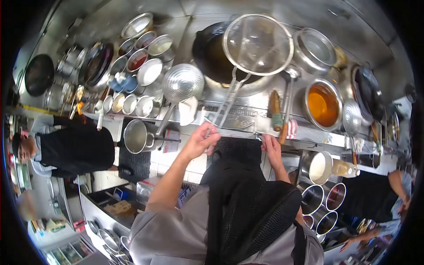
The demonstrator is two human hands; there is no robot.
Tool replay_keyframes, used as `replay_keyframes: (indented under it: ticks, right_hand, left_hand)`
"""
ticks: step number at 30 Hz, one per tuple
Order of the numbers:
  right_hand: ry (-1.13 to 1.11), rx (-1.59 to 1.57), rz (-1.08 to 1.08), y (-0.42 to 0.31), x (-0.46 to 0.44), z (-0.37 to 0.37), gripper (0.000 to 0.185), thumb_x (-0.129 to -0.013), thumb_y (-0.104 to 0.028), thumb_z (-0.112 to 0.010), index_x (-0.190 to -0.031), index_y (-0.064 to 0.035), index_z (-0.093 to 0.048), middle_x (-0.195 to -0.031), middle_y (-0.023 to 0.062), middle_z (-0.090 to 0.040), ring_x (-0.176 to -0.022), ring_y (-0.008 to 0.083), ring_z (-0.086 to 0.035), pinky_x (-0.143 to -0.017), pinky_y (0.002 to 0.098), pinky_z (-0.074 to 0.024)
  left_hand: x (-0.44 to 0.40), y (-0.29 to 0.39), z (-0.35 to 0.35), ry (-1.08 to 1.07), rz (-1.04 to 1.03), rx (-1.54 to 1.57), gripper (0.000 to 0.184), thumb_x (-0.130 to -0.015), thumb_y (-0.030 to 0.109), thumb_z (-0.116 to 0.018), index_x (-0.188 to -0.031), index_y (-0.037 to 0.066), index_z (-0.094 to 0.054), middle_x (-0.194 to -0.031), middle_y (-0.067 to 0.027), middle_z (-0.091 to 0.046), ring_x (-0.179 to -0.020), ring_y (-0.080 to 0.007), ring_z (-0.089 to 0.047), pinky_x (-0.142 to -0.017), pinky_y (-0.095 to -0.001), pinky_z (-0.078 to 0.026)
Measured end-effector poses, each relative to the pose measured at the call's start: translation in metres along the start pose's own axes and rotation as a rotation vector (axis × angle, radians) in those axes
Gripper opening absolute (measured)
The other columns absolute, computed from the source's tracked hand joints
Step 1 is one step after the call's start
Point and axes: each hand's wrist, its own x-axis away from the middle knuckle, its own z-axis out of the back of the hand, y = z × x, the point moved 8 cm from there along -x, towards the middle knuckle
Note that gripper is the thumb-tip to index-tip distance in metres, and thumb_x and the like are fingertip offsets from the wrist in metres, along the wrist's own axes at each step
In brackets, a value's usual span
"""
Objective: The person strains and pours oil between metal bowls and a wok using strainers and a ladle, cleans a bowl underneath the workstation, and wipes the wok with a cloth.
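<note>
My left hand [202,140] is closed round the long wire handle of a big round mesh strainer [260,46]. The strainer is over a dark wok [210,48] with brownish liquid in it. At the stove's front edge, my right hand [270,145] has its fingers curled against the rim, and what they grip is too small to make out. Close by that hand lie a striped cloth [292,129] and a wooden-handled brush [276,110]. A perforated skimmer [183,83] rests left of the wok, beside a white cloth [188,110].
To the right stands a pot of orange liquid [322,105], with another skimmer [352,117] past it. Several seasoning bowls [150,72] crowd the left side. A steel pot [138,136] juts out below them. People in dark aprons stand at left [75,145] and right [371,194].
</note>
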Motion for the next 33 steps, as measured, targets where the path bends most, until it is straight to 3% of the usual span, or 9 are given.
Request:
replay_keyframes:
  ticks: [1,3,5,12,21,25,29,30,33]
  right_hand:
    - [-0.013,0.061,-0.037,0.011,0.003,-0.007,0.042,-0.103,-0.04,-0.053,-0.117,-0.0013,-0.064,-0.088,0.0009,-0.059,-0.073,0.008,-0.054,-0.067,0.0244,-0.0463]
    - [-0.029,0.136,-0.07,0.022,0.002,-0.017,0.041,-0.102,-0.039,-0.056,-0.116,-0.0017,-0.064,-0.087,0.001,-0.059,-0.072,0.008,-0.054,-0.066,0.0244,-0.0469]
    - [-0.04,0.164,-0.07,0.025,-0.001,-0.028,0.04,-0.101,-0.039,-0.058,-0.115,-0.0021,-0.064,-0.086,0.0008,-0.059,-0.071,0.0078,-0.055,-0.065,0.0242,-0.0472]
    - [0.006,0.353,-0.051,-0.009,-0.023,-0.06,0.04,-0.101,-0.038,-0.059,-0.114,-0.0006,-0.064,-0.084,0.001,-0.061,-0.071,0.0089,-0.055,-0.066,0.0252,-0.0473]
    - [0.202,0.397,-0.081,-0.012,0.004,-0.006,0.039,-0.1,-0.039,-0.06,-0.112,-0.0018,-0.065,-0.084,0.0001,-0.06,-0.071,0.0082,-0.055,-0.065,0.0246,-0.0476]
    - [0.221,0.402,-0.111,-0.01,0.01,0.01,0.04,-0.101,-0.04,-0.059,-0.109,-0.0019,-0.065,-0.083,-0.0004,-0.059,-0.067,0.0089,-0.053,-0.062,0.0255,-0.0451]
    - [0.233,0.4,-0.109,-0.004,0.006,0.023,0.043,-0.099,-0.043,-0.06,-0.111,-0.0018,-0.065,-0.084,0.0002,-0.06,-0.069,0.009,-0.053,-0.062,0.0255,-0.0447]
    - [0.236,0.401,-0.11,-0.003,0.006,0.027,0.043,-0.099,-0.043,-0.06,-0.111,-0.0018,-0.065,-0.084,0.0003,-0.059,-0.069,0.009,-0.053,-0.062,0.0255,-0.0446]
    - [0.251,0.374,-0.092,-0.012,0.005,0.038,0.043,-0.099,-0.043,-0.061,-0.113,-0.0019,-0.065,-0.085,0.0002,-0.06,-0.07,0.0092,-0.054,-0.063,0.0256,-0.0459]
  left_hand:
    - [0.016,0.008,0.031,0.076,-0.065,-0.07,0.015,-0.097,0.01,-0.064,-0.101,0.008,-0.05,-0.077,-0.0029,-0.054,-0.056,-0.0091,-0.053,-0.041,-0.0261,-0.044]
    - [0.052,0.011,0.089,0.246,0.004,-0.074,0.016,-0.096,0.01,-0.066,-0.101,0.007,-0.052,-0.075,-0.001,-0.053,-0.061,-0.0074,-0.054,-0.042,-0.025,-0.044]
    - [0.077,-0.001,0.146,0.351,0.073,-0.235,0.016,-0.096,0.009,-0.065,-0.101,0.005,-0.05,-0.071,-0.0008,-0.052,-0.05,-0.0073,-0.049,-0.041,-0.0238,-0.043]
    - [0.109,-0.046,0.253,0.429,0.103,-0.339,0.015,-0.098,0.007,-0.06,-0.095,0.006,-0.046,-0.068,-0.0021,-0.053,-0.044,-0.0074,-0.046,-0.039,-0.0234,-0.039]
    - [0.145,-0.06,0.278,0.479,0.155,-0.369,0.018,-0.097,0.005,-0.061,-0.092,0.007,-0.044,-0.068,-0.0015,-0.049,-0.043,-0.0074,-0.046,-0.037,-0.0226,-0.038]
    - [0.146,-0.07,0.289,0.501,0.221,-0.509,0.02,-0.096,0.012,-0.064,-0.093,0.003,-0.047,-0.066,-0.0022,-0.052,-0.044,-0.0078,-0.047,-0.039,-0.0259,-0.038]
    - [0.136,-0.067,0.29,0.491,0.279,-0.726,0.023,-0.092,0.009,-0.068,-0.107,0.002,-0.052,-0.067,-0.0048,-0.052,-0.046,-0.0109,-0.054,-0.039,-0.0274,-0.043]
    - [0.138,-0.072,0.295,0.471,0.307,-0.809,0.029,-0.09,0.013,-0.07,-0.113,0.001,-0.054,-0.07,-0.0104,-0.059,-0.047,-0.0171,-0.06,-0.044,-0.0333,-0.047]
    - [0.141,-0.086,0.306,0.444,0.251,-1.039,0.03,-0.092,0.016,-0.067,-0.115,0.002,-0.055,-0.084,-0.0179,-0.068,-0.053,-0.0255,-0.067,-0.052,-0.0374,-0.052]
